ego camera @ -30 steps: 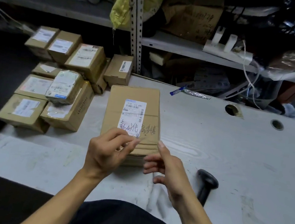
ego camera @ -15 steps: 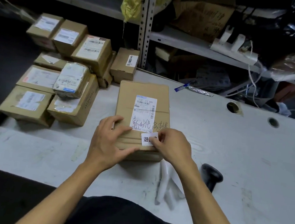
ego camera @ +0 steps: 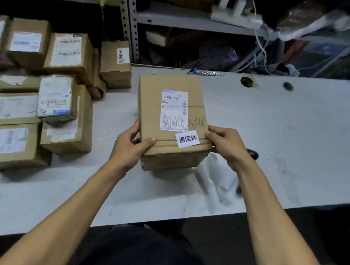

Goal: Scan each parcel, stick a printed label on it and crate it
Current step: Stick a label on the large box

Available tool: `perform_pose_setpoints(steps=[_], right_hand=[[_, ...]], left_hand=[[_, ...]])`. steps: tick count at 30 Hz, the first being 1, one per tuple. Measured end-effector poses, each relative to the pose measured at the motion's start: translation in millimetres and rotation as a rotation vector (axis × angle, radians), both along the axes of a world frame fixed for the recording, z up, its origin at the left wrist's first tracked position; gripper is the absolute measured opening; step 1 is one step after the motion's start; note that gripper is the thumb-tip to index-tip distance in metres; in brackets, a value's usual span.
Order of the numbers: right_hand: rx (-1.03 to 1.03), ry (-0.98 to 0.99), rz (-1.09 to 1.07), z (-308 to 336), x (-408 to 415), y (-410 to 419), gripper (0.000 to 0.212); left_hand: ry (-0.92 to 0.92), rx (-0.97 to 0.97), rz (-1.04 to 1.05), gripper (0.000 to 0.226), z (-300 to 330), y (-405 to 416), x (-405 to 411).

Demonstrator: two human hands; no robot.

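**Tech:** Since the earlier frame, your right hand has left the small white label and moved to the parcel's right edge. Your left hand now grips its near-left corner.

**Operator:** Where is the parcel?

**Tech:** Mid-desk, toward the near edge, held between both hands, fingers curled over its top.

**Operator:** Risks?

**Tech:** The label's corner may lift if not pressed flat. Swinging left could strike the stacked boxes; no crate is visible.
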State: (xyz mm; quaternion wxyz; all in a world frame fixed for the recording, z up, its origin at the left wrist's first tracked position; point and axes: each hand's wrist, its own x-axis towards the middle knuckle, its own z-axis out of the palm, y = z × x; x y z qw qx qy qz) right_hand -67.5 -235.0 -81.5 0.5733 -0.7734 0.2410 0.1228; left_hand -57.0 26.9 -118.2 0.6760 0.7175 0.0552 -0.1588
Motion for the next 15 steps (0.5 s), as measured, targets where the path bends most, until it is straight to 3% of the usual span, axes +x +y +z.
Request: perform_pose_setpoints(steps=[4,9,15], right_hand=[[0.062,-0.141,-0.203,30,-45,-14,0.032],[-0.007,-0.332,-0.430,70,-108,-52,0.029],[-0.085,-0.438,-0.630,102,-218,-110,0.030]], left_hand=[[-0.074,-0.076,-0.133,0.075,35,-23,5],[-0.225,-0.127,-0.346,0.075,82,-81,-4],[-0.321,-0.194,-0.583,0.070,119,-173,-64]])
